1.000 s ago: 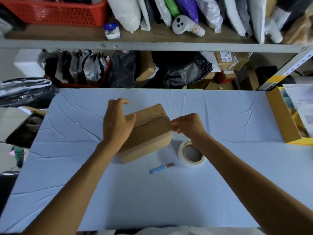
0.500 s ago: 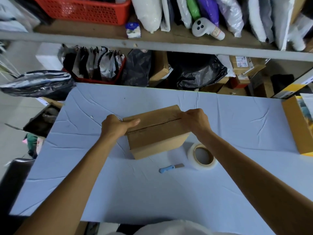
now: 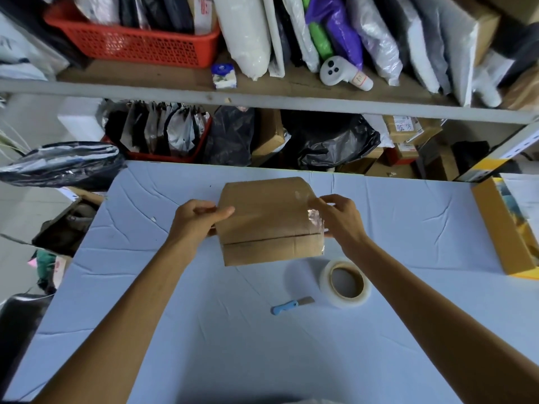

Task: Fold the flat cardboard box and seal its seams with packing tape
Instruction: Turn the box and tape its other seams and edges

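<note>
A brown cardboard box [image 3: 268, 223] stands folded on the light blue table [image 3: 233, 345], tipped so the face with its centre seam looks toward me. Clear tape glints on the box's right edge. My left hand [image 3: 198, 218] grips the box's left side, thumb on the front face. My right hand [image 3: 338, 217] holds the right side, fingers over the taped edge. A roll of clear packing tape [image 3: 345, 282] lies flat just below and to the right of the box. A small blue-handled knife [image 3: 291, 304] lies left of the roll.
A yellow open box [image 3: 495, 228] sits at the table's right edge. Behind the table, shelves hold a red basket [image 3: 131, 45], black bags [image 3: 329, 141] and parcels. A dark plastic bag [image 3: 58, 164] lies off the table's left corner.
The box has been turned and tipped up between both hands, so its seam face now looks toward me and the taped edge sits on the right. My view has shifted left and closer.
</note>
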Demonstrator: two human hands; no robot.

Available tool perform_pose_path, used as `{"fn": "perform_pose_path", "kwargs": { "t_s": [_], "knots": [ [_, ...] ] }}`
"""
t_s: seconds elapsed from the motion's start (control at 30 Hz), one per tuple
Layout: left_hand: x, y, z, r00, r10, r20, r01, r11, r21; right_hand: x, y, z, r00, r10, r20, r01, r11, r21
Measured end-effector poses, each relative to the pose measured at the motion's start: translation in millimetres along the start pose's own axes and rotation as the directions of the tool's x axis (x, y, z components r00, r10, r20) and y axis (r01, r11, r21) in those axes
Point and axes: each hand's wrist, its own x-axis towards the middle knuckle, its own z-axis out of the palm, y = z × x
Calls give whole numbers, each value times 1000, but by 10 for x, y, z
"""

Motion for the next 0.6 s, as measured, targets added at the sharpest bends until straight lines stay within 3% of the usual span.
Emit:
{"fn": "perform_pose_path", "kwargs": {
  "t_s": [0.2, 0.4, 0.6],
  "knots": [
    [-46, -171, -36, 975, 160, 153, -166, 986, 33, 33, 138, -63, 996, -42, 84, 42, 999, 4],
    [-74, -284, -7, 961, 255, 109, -257, 967, -2, 52, 227, -39, 992, -130, 2, 130, 991, -24],
    [-47, -325, -29, 957, 274, 94, -277, 960, 29, 53, 277, -34, 982, -177, 62, 179, 983, -35]
  ]
}}
